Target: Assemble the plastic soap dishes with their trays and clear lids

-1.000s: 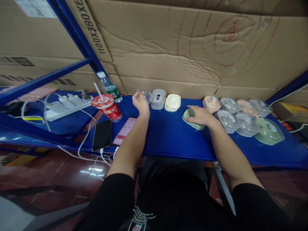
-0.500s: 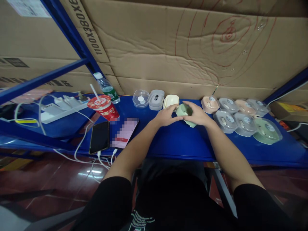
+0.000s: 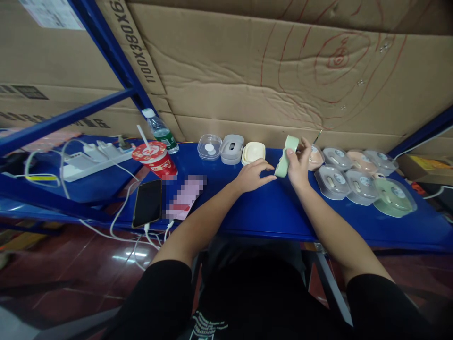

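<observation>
Tipped up on its side above the blue table, a light green plastic box part (image 3: 286, 158) with a wavy edge is gripped by my right hand (image 3: 299, 160), thumb on its near face. My left hand (image 3: 253, 175) is open just left of it, thumb and fingers apart; whether the thumb tip touches the part I cannot tell. Behind my left hand stands a cream square box (image 3: 254, 152). Left of that are a grey box (image 3: 231, 148) with a slot in its top and a clear plastic box (image 3: 209, 147) with a white disc.
Right of my right hand are several lidded boxes in grey, pink and green (image 3: 395, 197). To the left are a red cup (image 3: 157, 160) with a straw, a water bottle (image 3: 161, 132), two phones (image 3: 147, 203) with cables and a power strip (image 3: 94, 160). Cardboard (image 3: 226, 61) forms the back.
The green part has come up off the table and been turned on its side in my right hand. My left hand has let go of it and opened.
</observation>
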`<state>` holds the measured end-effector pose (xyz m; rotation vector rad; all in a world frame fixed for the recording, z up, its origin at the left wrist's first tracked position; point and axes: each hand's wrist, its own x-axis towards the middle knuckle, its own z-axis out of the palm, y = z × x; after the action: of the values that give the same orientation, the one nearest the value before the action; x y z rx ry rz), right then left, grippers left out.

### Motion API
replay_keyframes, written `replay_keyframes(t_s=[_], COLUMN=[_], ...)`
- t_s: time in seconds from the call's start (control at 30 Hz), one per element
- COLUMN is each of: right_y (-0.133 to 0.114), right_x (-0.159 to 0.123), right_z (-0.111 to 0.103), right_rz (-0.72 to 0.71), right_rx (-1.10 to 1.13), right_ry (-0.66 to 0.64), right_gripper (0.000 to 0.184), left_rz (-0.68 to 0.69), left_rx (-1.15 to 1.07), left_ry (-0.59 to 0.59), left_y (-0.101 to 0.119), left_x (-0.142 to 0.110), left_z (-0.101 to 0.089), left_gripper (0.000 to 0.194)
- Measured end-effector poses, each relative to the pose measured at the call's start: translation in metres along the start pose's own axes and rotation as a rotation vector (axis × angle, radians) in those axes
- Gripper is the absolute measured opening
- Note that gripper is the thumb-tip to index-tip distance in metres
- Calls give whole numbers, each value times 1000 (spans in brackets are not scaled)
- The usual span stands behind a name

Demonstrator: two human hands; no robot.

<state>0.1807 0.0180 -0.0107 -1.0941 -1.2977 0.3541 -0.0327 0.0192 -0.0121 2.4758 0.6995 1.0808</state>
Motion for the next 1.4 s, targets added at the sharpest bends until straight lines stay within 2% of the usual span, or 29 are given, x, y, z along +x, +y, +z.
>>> replay_keyframes(t_s=[0.07, 0.13, 0.27, 0.37, 0.47, 0.53, 0.63, 0.8, 0.9, 0.97, 1.07, 1.13, 1.27, 1.4], right_y=[3, 3, -4, -8, -8, -5, 1, 8, 11, 13, 14, 14, 14, 13], right_x=[1, 1, -3, -4, -1, 0, 3, 9, 16, 23, 29, 29, 18, 8], right_z=[2, 6, 16, 20, 21, 20, 15, 3, -5, -10, -17, -18, -8, 4], right_rz=[46, 111, 224, 293, 351, 373, 361, 225, 213, 209, 184, 181, 174, 201], right_rx=[65, 141, 282, 387, 479, 487, 416, 277, 231, 208, 178, 194, 168, 106], right_ry=[110, 174, 219, 247, 240, 213, 146, 104, 102, 156, 264, 251, 85, -13], right_gripper=[83, 77, 64, 57, 53, 52, 51, 58, 62, 63, 67, 70, 71, 76], left_rz=[72, 87, 54, 20, -20, -38, -51, 1, -10, -55, -124, -168, -272, -324], left_rx=[26, 39, 7, -76, -165, -193, -185, -120, -127, -125, -10, 145, 437, 578], left_ry=[1, -16, -35, -8, 30, 10, -52, -103, -76, -20, 75, 89, -20, -155], left_y=[4, 6, 7, 7, 10, 12, 17, 22, 19, 14, 5, 0, -9, -18], left_x=[1, 1, 2, 2, 3, 4, 4, 4, 4, 3, 3, 3, 9, 15], left_z=[3, 5, 4, 1, -2, -3, -5, -4, -4, -6, -11, -14, -13, -6], left_gripper=[22, 19, 13, 10, 11, 12, 11, 12, 16, 19, 22, 23, 30, 38])
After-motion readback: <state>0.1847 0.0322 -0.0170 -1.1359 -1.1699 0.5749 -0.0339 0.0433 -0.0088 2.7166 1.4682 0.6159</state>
